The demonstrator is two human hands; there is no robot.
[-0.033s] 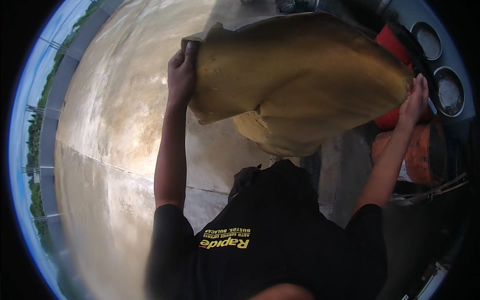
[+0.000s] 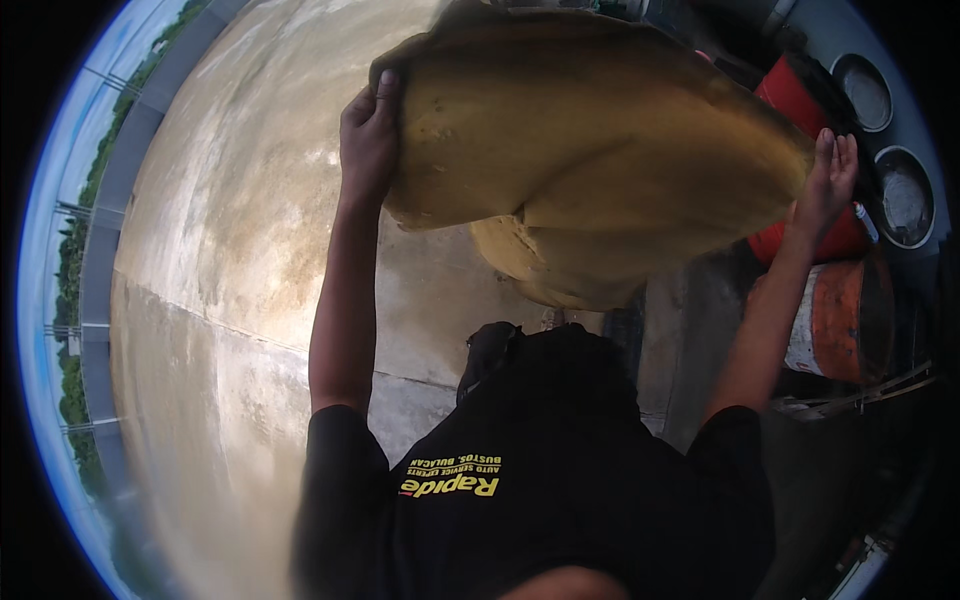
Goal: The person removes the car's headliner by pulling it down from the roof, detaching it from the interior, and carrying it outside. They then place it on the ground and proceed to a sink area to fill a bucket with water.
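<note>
A big yellow-brown foam piece [image 2: 600, 150], shaped like a seat cushion with a notch in its near edge, is held up in front of me between both hands. My left hand [image 2: 370, 135] grips its left edge, thumb on the face turned to me and the other fingers mostly hidden behind. At the right tip, my right hand [image 2: 828, 182] presses against the edge with its fingers stretched upward. Some of the foam's far side is out of sight.
A concrete floor [image 2: 240, 230] spreads to the left and below the foam. On the right stand a red container [image 2: 790, 95], an orange drum [image 2: 845, 320] and two round metal pans [image 2: 903, 197]. Thin sticks [image 2: 870, 395] lie beside the drum.
The foam's far edge has risen and tipped, and the pale strip along its upper left edge no longer shows. My right hand has shifted slightly upward; both hands keep hold.
</note>
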